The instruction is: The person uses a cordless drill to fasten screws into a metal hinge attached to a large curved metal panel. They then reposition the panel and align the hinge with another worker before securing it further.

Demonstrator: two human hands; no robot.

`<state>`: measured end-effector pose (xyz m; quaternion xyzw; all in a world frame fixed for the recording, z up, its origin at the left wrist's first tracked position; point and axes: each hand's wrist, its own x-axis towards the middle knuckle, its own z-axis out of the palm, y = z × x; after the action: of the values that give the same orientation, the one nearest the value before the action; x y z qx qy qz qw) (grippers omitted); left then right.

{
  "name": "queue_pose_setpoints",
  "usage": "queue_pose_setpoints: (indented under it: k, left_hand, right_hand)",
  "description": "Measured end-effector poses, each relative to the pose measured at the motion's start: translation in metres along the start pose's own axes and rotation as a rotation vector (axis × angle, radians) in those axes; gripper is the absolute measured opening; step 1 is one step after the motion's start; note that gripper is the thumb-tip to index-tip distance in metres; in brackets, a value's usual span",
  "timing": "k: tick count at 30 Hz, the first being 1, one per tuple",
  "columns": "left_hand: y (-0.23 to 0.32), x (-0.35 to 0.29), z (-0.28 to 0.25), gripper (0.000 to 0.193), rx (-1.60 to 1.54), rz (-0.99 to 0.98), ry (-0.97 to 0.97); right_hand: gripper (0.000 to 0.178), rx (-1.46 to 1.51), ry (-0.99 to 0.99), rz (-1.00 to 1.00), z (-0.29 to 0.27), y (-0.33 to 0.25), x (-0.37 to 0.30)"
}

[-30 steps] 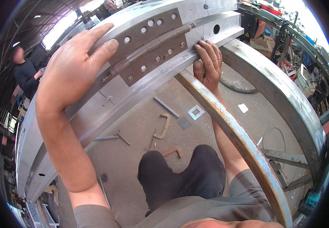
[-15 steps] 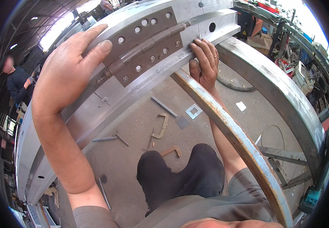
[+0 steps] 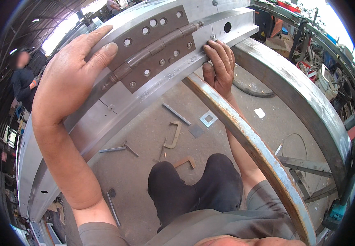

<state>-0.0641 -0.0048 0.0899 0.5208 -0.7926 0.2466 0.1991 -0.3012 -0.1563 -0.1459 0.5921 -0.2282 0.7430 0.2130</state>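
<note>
A dark brown hinge point(image 3: 155, 48) with round screw holes lies against a long silvery metal profile point(image 3: 108, 107), its barrel running diagonally; a few holes hold screws. My left hand point(image 3: 73, 76) curls over the far profile beside the hinge's left end, thumb at the hinge leaf's edge, index finger stretched along the top; its other fingers are hidden. Past the hinge's right end, my right hand point(image 3: 220, 67) grips the near edge of the profile, fingers on its face and thumb below.
A rusty curved bar point(image 3: 243, 127) runs under the profile past my right arm. A thick steel beam point(image 3: 304, 94) curves down the right. On the floor lie clamps point(image 3: 173, 135), a square plate with a cutout point(image 3: 208, 119) and metal strips point(image 3: 176, 113). Another person point(image 3: 23, 82) stands far left.
Both hands keep their places on the profile. The view shifts slightly, with the hinge and profile a little farther left. The person at far left has shifted position and is more upright.
</note>
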Motion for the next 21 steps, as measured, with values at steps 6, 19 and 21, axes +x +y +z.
queue_pose_setpoints:
  k: [6,19,21]
  left_hand:
    - [0.0006,-0.0011,0.0005,0.055,-0.020,-0.018,0.000]
    - [-0.0004,-0.0016,-0.0006,0.057,0.008,-0.006,-0.008]
    - [-0.0005,-0.0012,-0.0003,0.057,0.012,0.003,-0.005]
  right_hand:
    - [0.034,-0.005,0.007,0.002,0.0017,-0.0004,-0.0014]
    - [0.035,-0.007,0.010,0.009,0.0023,0.0000,-0.0018]
    - [0.035,-0.001,0.009,0.009,0.0030,-0.0001,-0.0024]
